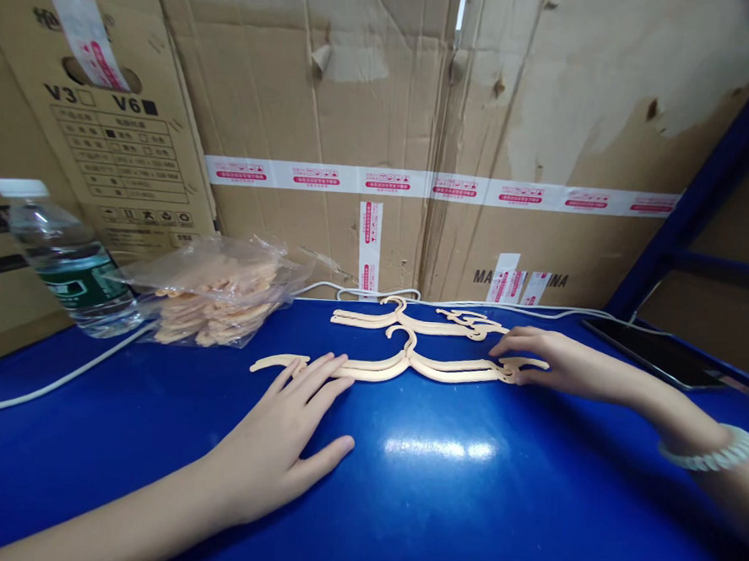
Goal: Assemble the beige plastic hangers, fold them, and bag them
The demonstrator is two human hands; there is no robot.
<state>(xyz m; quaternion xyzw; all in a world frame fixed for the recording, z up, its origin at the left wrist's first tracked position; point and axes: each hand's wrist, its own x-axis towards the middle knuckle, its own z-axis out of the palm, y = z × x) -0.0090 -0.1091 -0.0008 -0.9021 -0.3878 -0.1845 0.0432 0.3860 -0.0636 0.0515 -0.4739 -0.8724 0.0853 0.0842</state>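
Note:
Two cream plastic hangers lie on the blue table (424,504). The near hanger (401,365) stretches between my hands; the far hanger (419,320) lies just behind it. My left hand (289,432) rests flat on the table, fingers stretched out, fingertips touching the near hanger's left arm. My right hand (551,361) lies over the near hanger's right end, fingers spread and pressing on it. A pale bead bracelet (710,453) circles my right wrist.
A clear bag of cream plastic parts (215,292) lies at the back left beside a water bottle (64,261). A white cable (57,380) runs along the table. A dark phone (653,352) lies at right. Cardboard boxes (384,129) wall the back.

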